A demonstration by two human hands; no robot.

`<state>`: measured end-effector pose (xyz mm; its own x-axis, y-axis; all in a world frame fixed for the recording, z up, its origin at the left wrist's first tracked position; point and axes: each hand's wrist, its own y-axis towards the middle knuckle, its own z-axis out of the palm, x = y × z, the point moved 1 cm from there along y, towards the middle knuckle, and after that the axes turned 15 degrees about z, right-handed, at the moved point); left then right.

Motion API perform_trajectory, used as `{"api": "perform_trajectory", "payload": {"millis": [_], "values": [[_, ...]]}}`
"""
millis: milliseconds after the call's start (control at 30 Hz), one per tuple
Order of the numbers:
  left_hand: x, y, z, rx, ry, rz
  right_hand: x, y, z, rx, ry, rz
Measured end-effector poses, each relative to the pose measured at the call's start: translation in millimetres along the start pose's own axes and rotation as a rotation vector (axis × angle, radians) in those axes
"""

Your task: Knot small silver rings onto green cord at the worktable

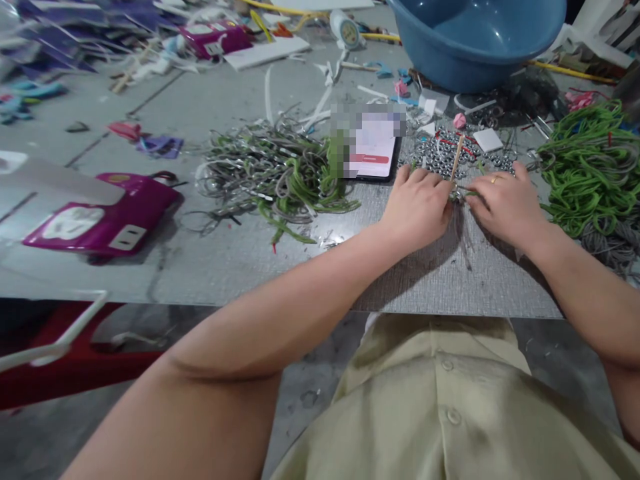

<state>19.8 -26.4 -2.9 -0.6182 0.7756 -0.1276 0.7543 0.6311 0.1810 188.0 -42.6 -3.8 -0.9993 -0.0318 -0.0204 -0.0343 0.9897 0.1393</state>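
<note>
My left hand is closed near the table's front edge, and a thin wooden stick rises from between its thumb and forefinger. My right hand, with a ring on one finger, pinches something small and dark close to the left fingertips; the fingers hide most of it. Just beyond both hands lies a spread of small metal rings. To the left is a heap of green and grey cords with metal fittings. At the right lies a pile of green cords, with grey cords below it.
A phone with a lit screen lies left of my hands. Behind stands a large blue basin. Purple devices with white labels, a small round clock-like object, and paper and plastic scraps lie across the table.
</note>
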Motion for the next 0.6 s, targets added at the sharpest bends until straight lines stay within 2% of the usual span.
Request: {"api": "perform_trajectory", "payload": {"millis": [100, 300, 600], "values": [[7, 4, 6.1, -0.048, 0.019, 0.048, -1, 4, 4, 0.006, 0.036, -0.041], [10, 11, 13.1, 0.039, -0.004, 0.064, 1, 9, 12, 0.021, 0.043, -0.070], [12, 10, 10.6, 0.075, 0.012, 0.109, 2, 9, 11, 0.041, 0.005, -0.085]]}}
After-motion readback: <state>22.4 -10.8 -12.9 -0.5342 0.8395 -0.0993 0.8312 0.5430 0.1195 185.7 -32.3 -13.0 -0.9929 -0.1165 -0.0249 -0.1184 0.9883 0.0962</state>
